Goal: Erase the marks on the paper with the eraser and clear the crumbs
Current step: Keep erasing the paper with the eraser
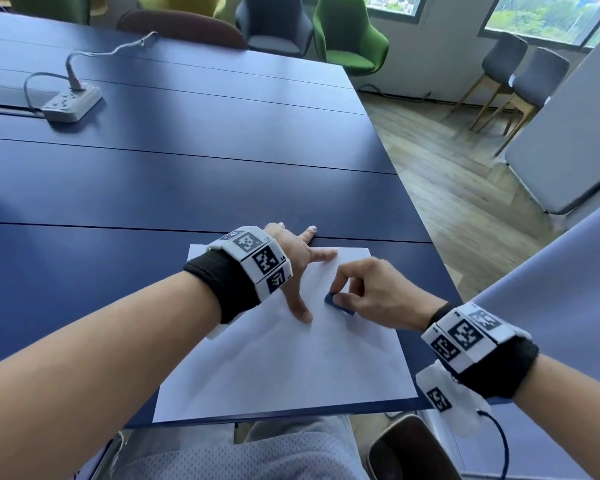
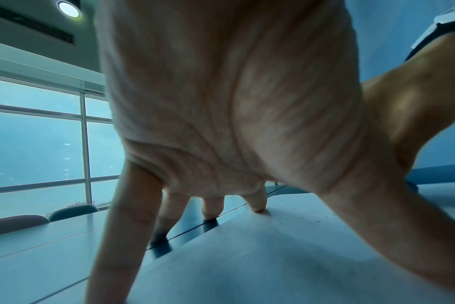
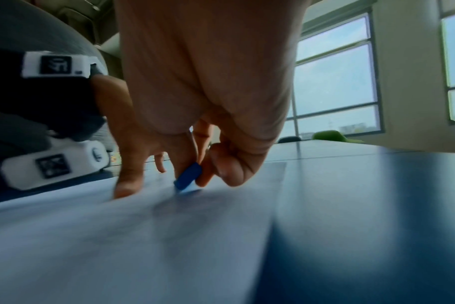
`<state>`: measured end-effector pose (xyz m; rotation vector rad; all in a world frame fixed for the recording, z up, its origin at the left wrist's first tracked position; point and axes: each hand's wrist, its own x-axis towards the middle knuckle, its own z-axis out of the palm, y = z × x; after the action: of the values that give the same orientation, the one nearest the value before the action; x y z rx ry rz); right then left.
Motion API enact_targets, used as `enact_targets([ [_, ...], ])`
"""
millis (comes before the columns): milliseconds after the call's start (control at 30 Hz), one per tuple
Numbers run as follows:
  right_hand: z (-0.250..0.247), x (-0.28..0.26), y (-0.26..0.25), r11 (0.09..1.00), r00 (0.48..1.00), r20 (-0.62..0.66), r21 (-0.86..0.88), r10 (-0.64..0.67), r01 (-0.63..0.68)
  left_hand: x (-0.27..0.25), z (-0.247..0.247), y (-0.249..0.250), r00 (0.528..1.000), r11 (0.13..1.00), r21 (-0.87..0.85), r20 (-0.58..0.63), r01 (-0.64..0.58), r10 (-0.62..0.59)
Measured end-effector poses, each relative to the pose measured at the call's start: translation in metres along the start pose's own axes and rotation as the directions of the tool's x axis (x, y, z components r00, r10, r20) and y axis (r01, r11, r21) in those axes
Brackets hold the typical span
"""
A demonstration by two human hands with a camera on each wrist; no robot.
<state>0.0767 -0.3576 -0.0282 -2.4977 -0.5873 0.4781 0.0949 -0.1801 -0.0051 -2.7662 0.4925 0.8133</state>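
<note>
The blue eraser point(image 1: 338, 304) sits pinched in the right hand point(image 1: 378, 292) grip, its lower edge on the paper point(image 1: 291, 368), at 3 o'clock of the left thumb. The left hand point(image 1: 297, 261) lies released, fingers splayed straight, pressing the paper's far end onto the desk point(image 1: 187, 174).

We see bare forearms, and each wrist wears a black fabric band point(image 1: 222, 289) topped by a ring of white blocks point(image 1: 257, 259) printed with black-and-white square codes. The right wrist point(image 1: 478, 351) has the same black band and coded white blocks, plus a white tag point(image 1: 440, 398) with another code hanging below it and a thin dark cable point(image 1: 503, 441) trailing down. On our lap we see pale, finely dotted mesh cloth point(image 1: 274, 455).
</note>
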Motion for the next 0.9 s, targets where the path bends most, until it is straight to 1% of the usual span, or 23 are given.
enact_targets([
  [33,-0.005,0.001,0.004,1.0,1.0,-0.015,-0.013,0.014,-0.014,0.0,0.0,0.001,1.0,1.0,0.006,0.0,0.001,-0.001],
  [133,-0.019,0.006,0.017,0.995,0.983,-0.159,-0.009,0.095,-0.098,-0.001,-0.001,0.003,1.0,1.0,0.027,-0.006,0.002,-0.002],
  [167,-0.016,0.004,0.017,0.994,0.981,-0.166,-0.005,0.103,-0.105,-0.001,0.0,0.002,1.0,1.0,0.029,-0.007,0.003,-0.002],
  [200,-0.011,0.001,0.015,0.996,0.986,-0.142,-0.003,0.088,-0.09,-0.001,0.0,0.001,1.0,1.0,0.027,-0.007,0.003,-0.003],
  [267,-0.002,-0.006,0.008,0.999,0.998,-0.026,-0.006,0.053,-0.053,0.0,0.001,0.001,1.0,1.0,0.019,-0.002,0.004,-0.004],
  [300,-0.004,-0.006,0.008,0.999,0.999,0.011,-0.015,0.046,-0.046,0.0,0.0,0.001,1.0,1.0,0.018,0.002,0.006,-0.006],
  [333,-0.009,-0.004,0.011,0.998,0.998,0.004,-0.026,0.056,-0.056,0.0,0.0,0.002,1.0,1.0,0.019,0.007,0.006,-0.006],
  [433,-0.023,0.001,0.022,0.993,0.988,-0.101,-0.015,0.116,-0.118,0.0,0.0,0.003,1.0,1.0,0.024,0.012,0.009,-0.009],
  [467,-0.021,-0.001,0.022,0.993,0.989,-0.098,-0.012,0.114,-0.115,0.0,-0.001,0.003,1.0,1.0,0.025,0.013,0.01,-0.011],
  [500,-0.016,-0.004,0.02,0.996,0.994,-0.064,-0.012,0.093,-0.094,0.0,-0.001,0.002,1.0,1.0,0.024,0.015,0.013,-0.014],
  [567,-0.01,-0.01,0.013,0.999,0.998,0.043,-0.011,0.053,-0.052,0.0,0.0,0.002,1.0,1.0,0.02,0.023,0.014,-0.014],
  [600,-0.012,-0.01,0.012,0.999,0.996,0.072,-0.023,0.047,-0.046,0.0,0.0,0.001,1.0,1.0,0.022,0.022,0.013,-0.014],
  [633,-0.017,-0.007,0.014,0.998,0.997,0.059,-0.038,0.056,-0.054,0.0,0.0,0.001,1.0,1.0,0.025,0.02,0.012,-0.013],
  [733,-0.025,0.0,0.021,0.992,0.989,-0.086,-0.03,0.12,-0.123,-0.001,0.0,0.003,1.0,1.0,0.029,0.017,0.012,-0.012],
  [767,-0.021,-0.002,0.02,0.991,0.987,-0.101,-0.031,0.125,-0.128,-0.001,0.0,0.003,1.0,0.999,0.033,0.018,0.014,-0.015],
  [800,-0.015,-0.007,0.017,0.993,0.991,-0.083,-0.033,0.109,-0.113,-0.001,0.0,0.003,1.0,0.999,0.035,0.02,0.016,-0.017],
  [900,-0.002,-0.017,0.004,0.998,0.996,0.073,-0.033,0.054,-0.052,0.0,0.0,0.001,1.0,1.0,0.026,0.025,0.015,-0.015],
])
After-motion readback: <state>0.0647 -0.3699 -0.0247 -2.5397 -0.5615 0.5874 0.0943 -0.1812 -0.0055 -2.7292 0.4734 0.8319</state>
